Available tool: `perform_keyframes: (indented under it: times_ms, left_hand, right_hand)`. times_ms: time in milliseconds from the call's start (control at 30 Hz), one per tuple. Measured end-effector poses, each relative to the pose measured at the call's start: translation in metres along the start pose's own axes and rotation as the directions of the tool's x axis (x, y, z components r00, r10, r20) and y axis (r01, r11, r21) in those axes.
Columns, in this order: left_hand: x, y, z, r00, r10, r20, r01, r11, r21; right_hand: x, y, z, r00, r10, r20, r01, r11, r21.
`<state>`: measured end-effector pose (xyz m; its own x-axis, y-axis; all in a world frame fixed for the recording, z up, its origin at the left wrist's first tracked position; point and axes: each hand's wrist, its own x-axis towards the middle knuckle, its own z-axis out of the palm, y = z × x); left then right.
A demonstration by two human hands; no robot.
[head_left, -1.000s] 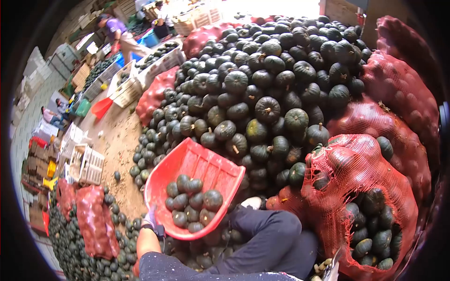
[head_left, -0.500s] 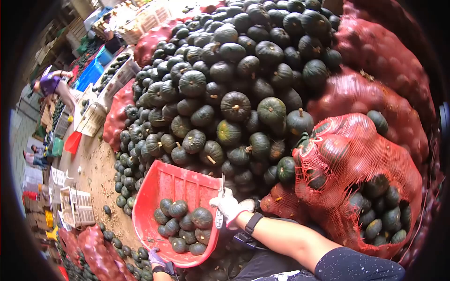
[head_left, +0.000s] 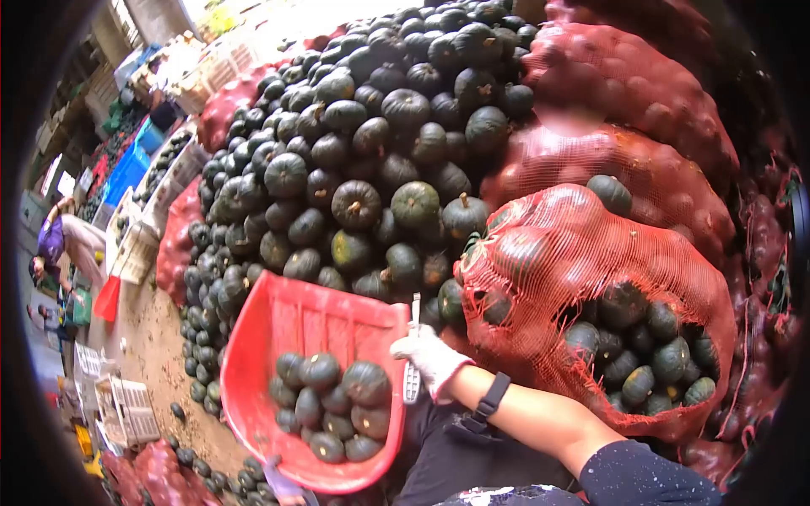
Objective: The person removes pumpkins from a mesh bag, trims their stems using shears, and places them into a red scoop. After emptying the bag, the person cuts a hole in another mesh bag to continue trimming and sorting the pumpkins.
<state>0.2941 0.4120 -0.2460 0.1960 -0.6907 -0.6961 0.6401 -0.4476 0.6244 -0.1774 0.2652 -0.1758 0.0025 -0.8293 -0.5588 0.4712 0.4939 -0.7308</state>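
Note:
A red scoop-shaped plastic basket [head_left: 245,379] is tilted in front of me, with several small dark green pumpkins [head_left: 319,371] inside. My right hand [head_left: 432,361], in a white glove, is closed on the basket's right side at a pale slotted handle [head_left: 411,384]. At the basket's lower rim is my left hand [head_left: 285,482], in a pale purple glove. It grips the edge there, its fingers partly hidden by the rim. Behind the basket rises a large heap of dark green pumpkins [head_left: 357,205].
To my right, a torn red mesh sack [head_left: 540,253] shows pumpkins through its hole. Full red sacks [head_left: 616,160] are stacked behind it. On the left are white crates [head_left: 126,409], a blue bin [head_left: 128,174], a red scoop [head_left: 107,298] and a bending person [head_left: 63,240].
The view has shifted to the right, so the heap and sacks sit farther left. Both hands keep their hold on the basket, and the pumpkins in it look the same.

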Motion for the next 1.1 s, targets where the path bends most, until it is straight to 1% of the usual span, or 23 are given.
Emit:
perform_keyframes:
  times_ms: [67, 100, 167, 233, 300, 333, 367, 433, 467, 500, 533, 567, 600, 633, 667, 700, 733, 800, 833, 933, 967, 1067, 1100]
  left_hand:
    - [0.029, 0.002, 0.021, 0.979, 0.115, 0.165, -0.135, 0.984, 0.117]
    - [0.032, -0.001, 0.043, 0.995, 0.095, 0.001, -0.095, 0.995, 0.032]
    - [0.129, -0.017, -0.038, 0.928, 0.284, -0.243, -0.252, 0.956, 0.153]
    - [0.144, -0.016, -0.036, 0.818, 0.418, -0.396, -0.238, 0.872, 0.428]
    - [0.132, -0.015, -0.029, 0.777, 0.438, -0.452, -0.157, 0.83, 0.535]
    - [0.119, -0.013, -0.027, 0.78, 0.428, -0.457, -0.116, 0.816, 0.567]
    - [0.102, -0.013, -0.01, 0.772, 0.335, -0.54, -0.029, 0.868, 0.497]
    - [0.075, -0.004, -0.01, 0.95, 0.159, -0.27, -0.086, 0.96, 0.265]
    - [0.07, -0.003, -0.001, 0.996, 0.056, -0.068, -0.044, 0.986, 0.159]
    - [0.074, -0.001, 0.006, 0.999, 0.016, 0.035, -0.025, 0.96, 0.279]
    - [0.082, -0.002, 0.025, 0.937, 0.314, -0.154, -0.16, 0.776, 0.61]
    - [0.088, 0.004, 0.052, 0.744, 0.649, -0.156, -0.216, 0.455, 0.864]
    - [0.082, 0.017, 0.088, 0.422, 0.907, -0.005, -0.163, 0.081, 0.983]
    - [0.013, -0.011, 0.209, 0.517, 0.855, 0.037, -0.615, 0.341, 0.71]
    - [0.007, -0.02, 0.251, 0.636, 0.641, 0.43, -0.768, 0.468, 0.437]
    - [-0.06, -0.044, 0.327, 0.548, 0.558, 0.623, -0.837, 0.375, 0.399]
    - [-0.116, -0.07, 0.383, 0.428, 0.414, 0.803, -0.904, 0.187, 0.385]
    - [-0.179, -0.121, 0.456, 0.114, 0.032, 0.993, -0.883, 0.461, 0.086]
    - [-0.213, -0.145, 0.489, -0.169, -0.072, 0.983, -0.932, 0.335, -0.136]
    - [-0.3, -0.235, 0.548, -0.527, -0.309, 0.791, -0.847, 0.259, -0.464]
    - [-0.315, -0.271, 0.552, -0.559, -0.324, 0.763, -0.829, 0.185, -0.529]
    - [-0.329, -0.35, 0.558, -0.349, -0.559, 0.752, -0.835, -0.179, -0.521]
    - [-0.336, -0.354, 0.557, -0.313, -0.532, 0.787, -0.866, -0.179, -0.466]
  right_hand:
    - [-0.012, 0.017, -0.012, 0.99, 0.036, -0.133, -0.039, 0.999, -0.02]
    - [-0.017, 0.019, -0.013, 0.978, 0.104, -0.181, -0.095, 0.994, 0.056]
    - [-0.02, 0.01, -0.016, 0.935, 0.335, -0.113, -0.277, 0.894, 0.352]
    - [-0.012, 0.009, -0.028, 0.946, 0.28, -0.166, -0.226, 0.932, 0.285]
    - [-0.041, -0.007, -0.021, 0.966, -0.031, -0.257, 0.063, 0.991, 0.117]
    - [-0.05, -0.006, -0.046, 0.999, 0.032, -0.008, -0.03, 0.976, 0.218]
    - [-0.094, -0.033, -0.034, 0.997, -0.073, -0.004, 0.068, 0.909, 0.411]
    - [-0.155, -0.049, -0.055, 0.955, -0.221, 0.198, 0.096, 0.862, 0.498]
    - [-0.18, -0.043, -0.078, 0.931, -0.282, 0.231, 0.163, 0.889, 0.428]
    - [-0.223, -0.054, -0.089, 0.933, -0.305, 0.193, 0.267, 0.943, 0.2]
    - [-0.27, -0.063, -0.099, 0.938, -0.325, 0.118, 0.332, 0.942, -0.046]
    - [-0.303, -0.056, -0.122, 0.929, -0.359, 0.095, 0.371, 0.891, -0.261]
    - [-0.333, -0.045, -0.143, 0.928, -0.362, 0.09, 0.361, 0.81, -0.462]
    - [-0.362, -0.032, -0.157, 0.918, -0.393, 0.044, 0.347, 0.745, -0.57]
    - [-0.381, 0.002, -0.165, 0.845, -0.53, -0.075, 0.469, 0.8, -0.375]
    - [-0.405, 0.014, -0.168, 0.836, -0.513, -0.193, 0.419, 0.825, -0.379]
    - [-0.43, 0.025, -0.17, 0.815, -0.492, -0.305, 0.372, 0.849, -0.375]
    - [-0.457, 0.056, -0.168, 0.66, -0.595, -0.46, 0.395, 0.795, -0.461]
    - [-0.467, 0.069, -0.164, 0.604, -0.563, -0.564, 0.351, 0.823, -0.446]
    - [-0.487, 0.099, -0.15, 0.453, -0.474, -0.755, 0.306, 0.878, -0.368]
    - [-0.49, 0.106, -0.143, 0.417, -0.449, -0.791, 0.343, 0.883, -0.32]
    - [-0.493, 0.107, -0.132, 0.411, -0.402, -0.818, 0.344, 0.899, -0.269]
    - [-0.494, 0.11, -0.133, 0.428, -0.408, -0.806, 0.329, 0.901, -0.282]
